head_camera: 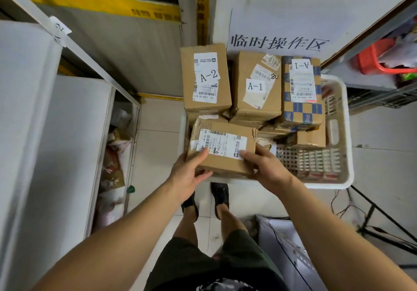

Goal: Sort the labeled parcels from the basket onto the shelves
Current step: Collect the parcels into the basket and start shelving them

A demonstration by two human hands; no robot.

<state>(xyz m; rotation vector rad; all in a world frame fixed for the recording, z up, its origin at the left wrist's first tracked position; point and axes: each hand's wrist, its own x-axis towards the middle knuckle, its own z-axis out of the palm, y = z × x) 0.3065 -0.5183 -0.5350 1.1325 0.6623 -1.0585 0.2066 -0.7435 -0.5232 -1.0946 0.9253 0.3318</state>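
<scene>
A: Parcel in hand? Where?

B: Brown carton point(222, 149) w/ white shipping label, at near-left corner of the white basket point(345, 132), held just above the basket's near rim. No shelf code readable on its top.

A: Hands?

B: Left hand point(190, 173) grips carton's near-left corner: thumb on top by the label, fingers curled under the front edge. Right hand point(265, 166) grips near-right corner, thumb on top touching the label, rest of fingers hidden behind/under the box. Both closed on it.

A: Rest of basket?

B: Far side, three cartons stacked on others. Far-left: carton marked A-2 point(206, 77). Middle: carton marked A-1 point(257, 85), touching it on the right a blue-checked box point(302, 92), tag A-1 upside down. Near-right corner shows bare perforated floor.

A: Around?

B: White shelf unit point(45, 132) along left, tag on its post blurred. Sign w/ Chinese characters point(279, 42) on wall behind basket. Red basket point(374, 58) on rack at right. Person's dark shoes on tiled floor below near rim.
</scene>
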